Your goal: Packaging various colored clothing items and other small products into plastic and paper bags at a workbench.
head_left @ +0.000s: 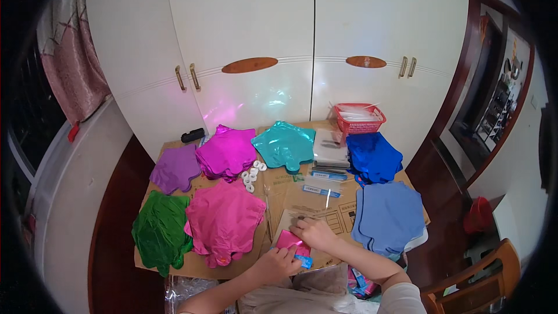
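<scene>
At the table's near edge lies a small folded pink foil balloon (295, 241), with a blue strip (304, 261) showing at its lower end. My left hand (283, 263) is closed at its lower left side, fingers pressed on the foil. From the right, my right hand (315, 234) reaches over its upper end, fingers bent together; what its fingertips pinch is hidden. Beyond my hands lie clear plastic bags (322, 191) with blue header strips, and a stack of more bags (330, 160) behind them. Several white rings (251, 177) lie left of these.
Flat star-shaped foil balloons lie in piles: purple (174, 168), magenta (226, 152), teal (285, 146), dark blue (375, 157), light blue (390, 218), green (161, 229), pink (225, 221). A red basket (360, 121) holds white sticks. A black object (193, 135) sits back left; a wooden chair (482, 282) stands right.
</scene>
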A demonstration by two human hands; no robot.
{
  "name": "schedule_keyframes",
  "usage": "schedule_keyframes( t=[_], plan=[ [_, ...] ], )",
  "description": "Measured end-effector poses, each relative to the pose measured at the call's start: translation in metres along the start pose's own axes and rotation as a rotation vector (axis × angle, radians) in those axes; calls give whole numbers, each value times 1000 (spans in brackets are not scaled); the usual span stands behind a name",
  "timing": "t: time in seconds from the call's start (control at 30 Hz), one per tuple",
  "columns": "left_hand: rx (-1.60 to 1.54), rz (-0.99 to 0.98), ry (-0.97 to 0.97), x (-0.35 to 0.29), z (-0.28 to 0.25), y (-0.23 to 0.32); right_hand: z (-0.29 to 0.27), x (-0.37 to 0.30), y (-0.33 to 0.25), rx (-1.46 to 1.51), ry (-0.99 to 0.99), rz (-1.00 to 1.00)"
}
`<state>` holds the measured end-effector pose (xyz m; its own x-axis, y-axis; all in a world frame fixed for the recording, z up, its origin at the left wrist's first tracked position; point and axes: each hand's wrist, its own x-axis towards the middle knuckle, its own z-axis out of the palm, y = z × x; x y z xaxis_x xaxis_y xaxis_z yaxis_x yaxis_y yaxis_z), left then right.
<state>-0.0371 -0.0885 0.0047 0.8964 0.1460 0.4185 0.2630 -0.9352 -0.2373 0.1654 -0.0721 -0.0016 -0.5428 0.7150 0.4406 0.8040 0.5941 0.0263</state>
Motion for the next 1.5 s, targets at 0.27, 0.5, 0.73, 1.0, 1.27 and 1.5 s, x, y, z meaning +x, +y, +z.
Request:
schedule_keyframes(
  t=[0.27, 0.5, 0.73, 1.0, 1.27, 1.5],
  plan=[
    [30, -36, 40, 15, 13, -9, -1, 3, 1, -30, 17, -46],
    [55, -97, 89, 20, 30, -12, 1, -1, 11, 85, 123, 87],
    [140, -160, 190, 16, 17, -9, 21, -51, -6, 1811, 448, 1067],
    [169, -192, 198, 16, 13, -7, 7, -47, -41, 1869, 271, 989],
    [-40, -669, 321, 11, -14, 0, -2, -52, -32, 1594, 273, 1004],
    [-1877, -1370, 548, -14, 16, -5, -21, -43, -42, 1526, 295, 847]
  ],
)
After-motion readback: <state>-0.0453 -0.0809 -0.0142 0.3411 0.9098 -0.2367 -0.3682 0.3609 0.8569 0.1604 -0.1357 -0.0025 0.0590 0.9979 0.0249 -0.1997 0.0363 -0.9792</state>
